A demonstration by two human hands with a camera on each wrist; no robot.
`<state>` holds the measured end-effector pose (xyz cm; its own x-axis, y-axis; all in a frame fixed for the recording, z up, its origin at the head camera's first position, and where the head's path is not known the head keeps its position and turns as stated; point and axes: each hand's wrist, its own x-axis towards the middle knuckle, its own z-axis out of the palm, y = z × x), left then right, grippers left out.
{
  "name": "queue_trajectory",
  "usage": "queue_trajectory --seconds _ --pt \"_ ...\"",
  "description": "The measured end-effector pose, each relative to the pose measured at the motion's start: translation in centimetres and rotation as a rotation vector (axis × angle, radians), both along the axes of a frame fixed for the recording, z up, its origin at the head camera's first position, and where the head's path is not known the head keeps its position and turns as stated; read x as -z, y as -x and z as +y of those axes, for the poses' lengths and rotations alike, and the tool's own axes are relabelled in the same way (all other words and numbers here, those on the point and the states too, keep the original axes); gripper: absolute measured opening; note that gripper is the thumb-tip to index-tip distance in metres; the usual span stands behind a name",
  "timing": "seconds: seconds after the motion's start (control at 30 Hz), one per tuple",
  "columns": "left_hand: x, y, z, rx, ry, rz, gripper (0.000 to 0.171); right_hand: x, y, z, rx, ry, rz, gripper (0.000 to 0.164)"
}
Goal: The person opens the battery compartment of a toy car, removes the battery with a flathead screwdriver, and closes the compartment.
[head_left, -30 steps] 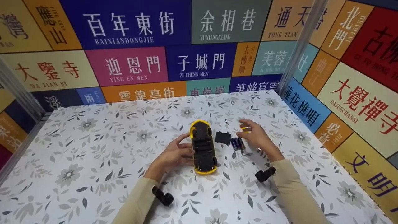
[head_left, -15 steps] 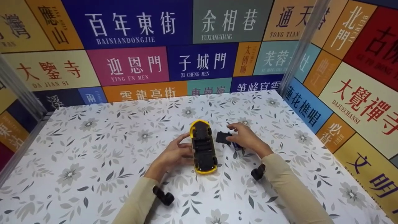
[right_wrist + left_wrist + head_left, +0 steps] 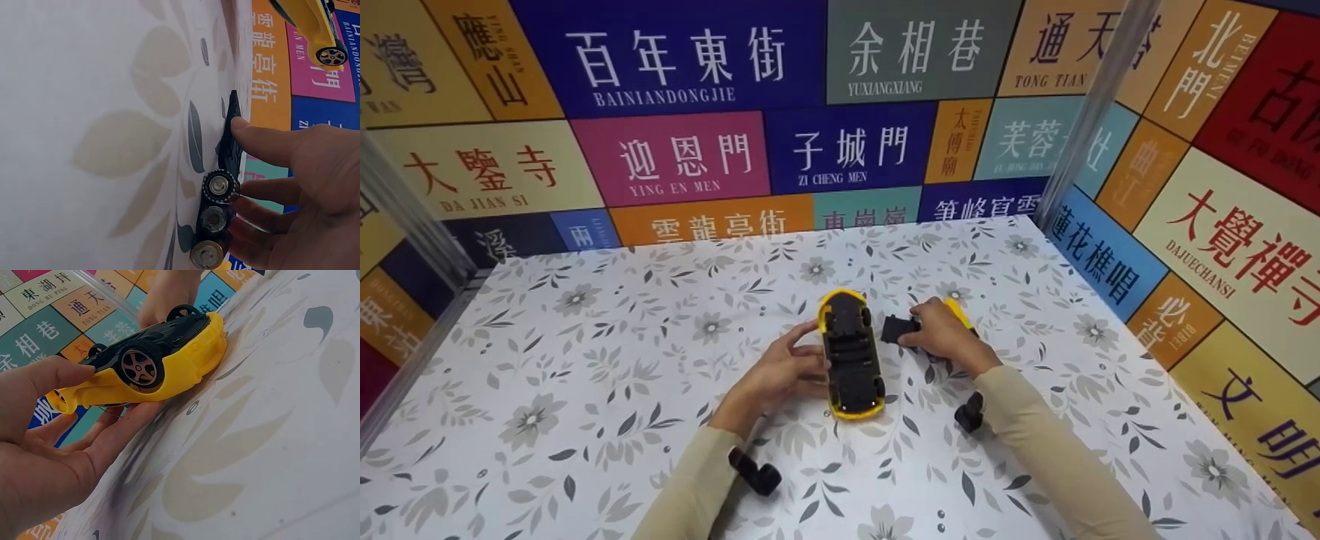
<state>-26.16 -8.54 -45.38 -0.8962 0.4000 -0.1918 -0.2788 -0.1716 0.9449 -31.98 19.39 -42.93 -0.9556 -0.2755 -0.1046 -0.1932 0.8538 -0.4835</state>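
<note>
My left hand holds a yellow toy car upside down, its black underside up and an open hollow in the middle. In the left wrist view the thumb lies on the car's edge, with fingers beneath it. On the cloth to the car's right lies a small black cover. My right hand is over it, and in the right wrist view the thumb touches the cover. Its other fingers lie against three batteries in a row, mostly hidden from the head view.
A yellow-and-black object shows partly behind the right hand; its kind is hidden. A floral white cloth covers the table. Panels with large Chinese characters stand along the back and sides.
My right hand has moved left and down over the batteries and black cover. The yellow object, formerly by its fingers, now shows behind it. The left hand and car have stayed put.
</note>
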Motion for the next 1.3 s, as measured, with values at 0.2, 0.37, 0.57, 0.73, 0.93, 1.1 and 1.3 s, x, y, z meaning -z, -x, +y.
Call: queue_trajectory --seconds 0.2,0.37,0.57,0.73,0.93,1.1,1.3 --pt "0.1 0.0 -0.3 0.005 -0.008 -0.001 0.080 -0.1 0.0 -0.4 0.073 0.010 -0.018 0.061" --pt "0.1 0.1 -0.2 0.004 -0.014 -0.007 0.081 0.0 -0.1 -0.5 0.132 0.161 0.047 0.043" --pt "0.0 0.1 -0.2 0.004 -0.022 -0.010 0.081 -0.4 0.0 -0.6 0.162 0.355 0.119 0.021" --pt "0.2 0.1 -0.3 0.017 -0.032 -0.003 0.078 -1.1 -0.3 -0.9 0.190 0.457 0.165 0.021" --pt "0.3 0.3 -0.2 0.014 -0.027 -0.012 0.076 -2.7 -1.4 -1.5 0.228 0.607 0.215 0.025" --pt "0.2 0.2 -0.2 0.008 -0.027 -0.016 0.075 -4.2 -2.4 -2.1 0.194 0.736 0.196 0.028" --pt "0.2 0.1 -0.3 0.011 -0.034 -0.018 0.076 -5.1 -3.6 -2.9 0.120 0.798 0.159 0.026"
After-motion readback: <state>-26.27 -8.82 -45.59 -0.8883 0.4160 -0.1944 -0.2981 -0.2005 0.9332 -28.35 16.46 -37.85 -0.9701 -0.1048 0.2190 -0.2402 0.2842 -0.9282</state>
